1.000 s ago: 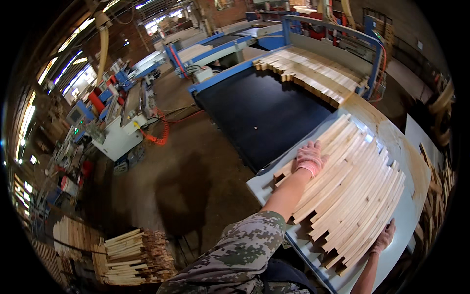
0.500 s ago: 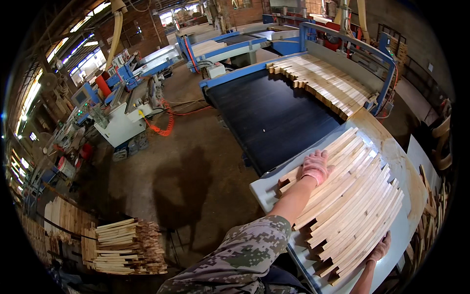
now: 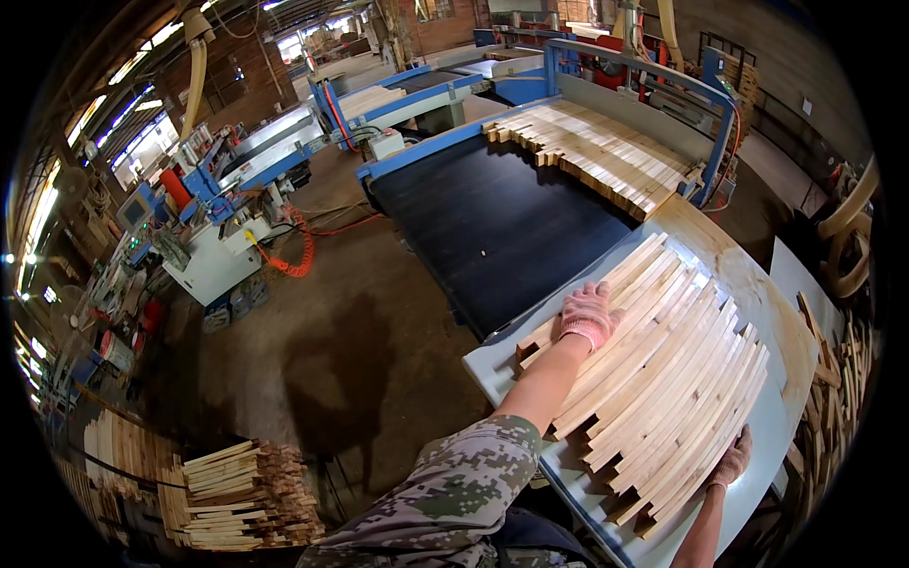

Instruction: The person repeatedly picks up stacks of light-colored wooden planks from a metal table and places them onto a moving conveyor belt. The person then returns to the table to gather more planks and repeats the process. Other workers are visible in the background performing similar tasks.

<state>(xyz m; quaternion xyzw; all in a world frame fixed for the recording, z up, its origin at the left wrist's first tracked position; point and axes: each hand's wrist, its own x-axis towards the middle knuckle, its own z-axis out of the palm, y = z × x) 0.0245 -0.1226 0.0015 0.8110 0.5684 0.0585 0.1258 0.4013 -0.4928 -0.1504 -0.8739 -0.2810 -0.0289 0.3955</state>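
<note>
Only your view has shifted; press evenly, left hand [image 3: 591, 316] atop the wooden strips [image 3: 663, 369], fingers extended, right hand [image 3: 731, 461] beside them, its closure unclear.

On the table [image 3: 772, 417] lies a row of wooden strips [image 3: 663, 379], with the left hand [image 3: 589, 317] on the row's left part and the right hand [image 3: 734, 459] at its right edge. Just beyond the table, toward the left, is a conveyor belt [image 3: 511, 227] with boards [image 3: 606, 147] across its far part. A machine [image 3: 218, 256] stands well left of the table, stacked wood [image 3: 237, 492] lies nearer on that side, and loose wood pieces [image 3: 847, 407] lie to its right.
</note>
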